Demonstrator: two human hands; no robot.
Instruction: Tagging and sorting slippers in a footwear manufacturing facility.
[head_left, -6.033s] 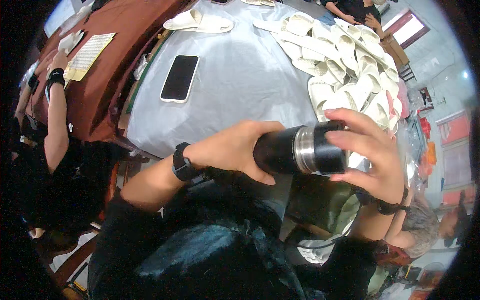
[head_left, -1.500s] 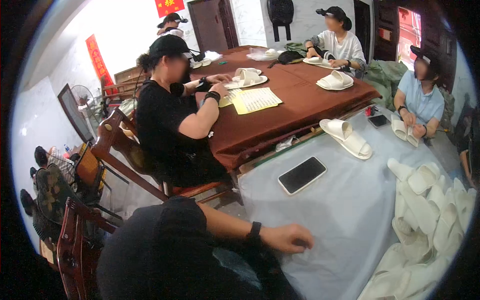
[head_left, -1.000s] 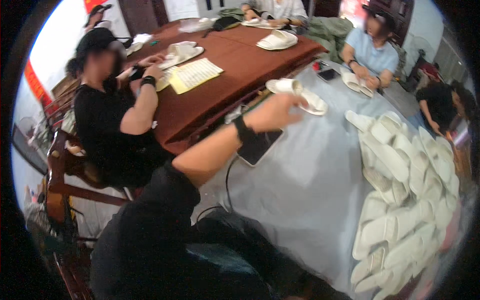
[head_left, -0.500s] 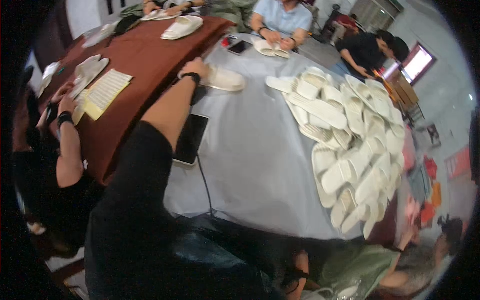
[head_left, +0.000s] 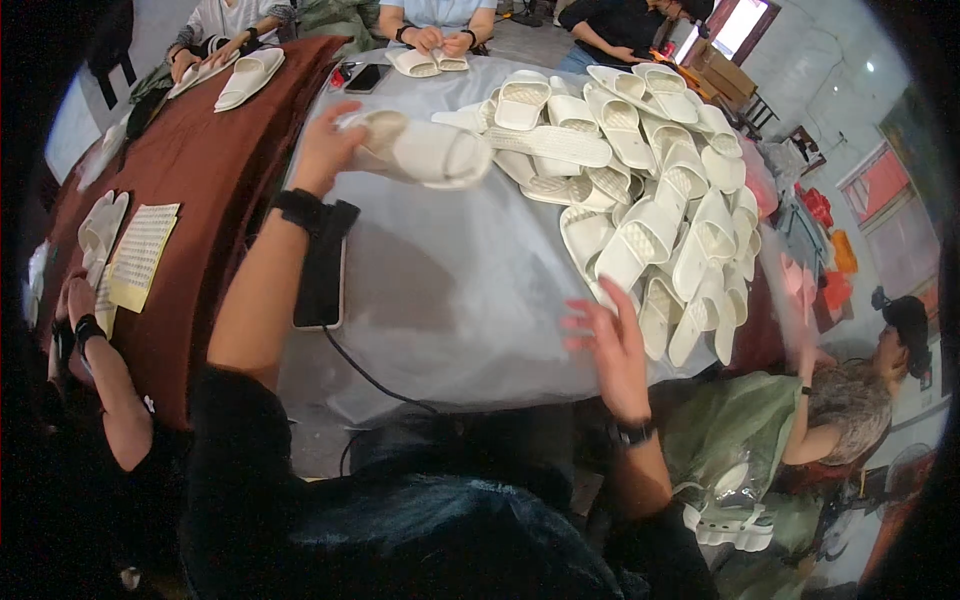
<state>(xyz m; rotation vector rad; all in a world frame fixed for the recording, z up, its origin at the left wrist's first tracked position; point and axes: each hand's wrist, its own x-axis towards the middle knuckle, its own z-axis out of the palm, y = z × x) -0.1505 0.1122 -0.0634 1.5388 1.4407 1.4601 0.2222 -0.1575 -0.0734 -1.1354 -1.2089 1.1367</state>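
At the far left, on a brown cloth, a white slipper lies beside a yellow-edged sheet, with a co-worker's hands close below it.

Next comes the person's left hand, its fingers pinching the near end of a cream slipper, which is slightly blurred over the upper part of the sheeted tabletop; whether its sole touches the sheet cannot be told. The slipper points rightward, its far end just beside the pile. A firm hold low on that end, fingers clear of the strap, would likely keep it level; bringing it inward in a shallow arc should spare the neighbouring slippers a knock. The left forearm reaches up and away, nearly straight, the wrist above a dark phone, so the arm is best kept lifted there, and clear of the black cable.

Further right, the right hand hangs near the tabletop's front edge, forearm rising from below, fingers spread and holding nothing visible. Meeting the slipper at its free end would probably steady it.

Just beyond those fingers, the slipper pile fills the right side.
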